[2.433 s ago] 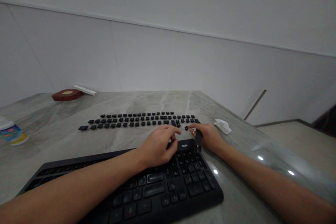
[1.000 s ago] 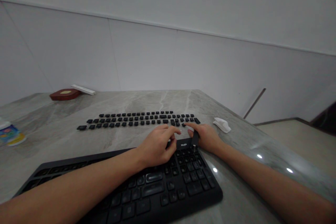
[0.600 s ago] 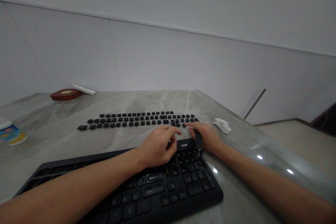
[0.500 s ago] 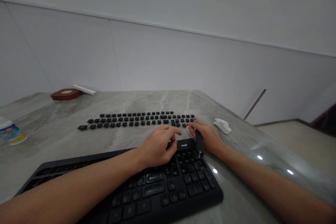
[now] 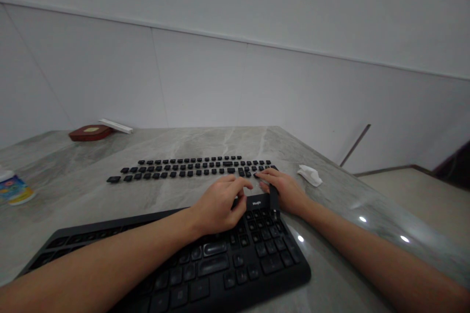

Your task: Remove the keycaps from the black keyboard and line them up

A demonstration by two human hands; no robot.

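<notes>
A black keyboard point(image 5: 270, 279) lies on the grey marbled table, with many keycaps off its upper rows. My left hand point(image 5: 220, 205) rests over its upper right part, index finger stretched out and thumb apart, with nothing visible between them. Beyond the keyboard's back right corner, my right hand point(image 5: 286, 190) grips a slim black tool with a metal end point(image 5: 273, 200) against its palm. Its fingertips touch a loose black keycap point(image 5: 256, 175) at the right of the nearest row. Loose keycaps point(image 5: 190, 173) lie in three rows behind the keyboard.
A crumpled white tissue point(image 5: 310, 175) lies right of my right hand. At the far left are a dark red box point(image 5: 90, 133), a white strip point(image 5: 115, 126) and a white-and-blue container point(image 5: 13, 190). The table's right edge drops to the floor; a wall stands behind.
The right fingertips have shifted slightly left with the keycap, and the black tool has swung more upright in the hand. My left hand stays almost still.
</notes>
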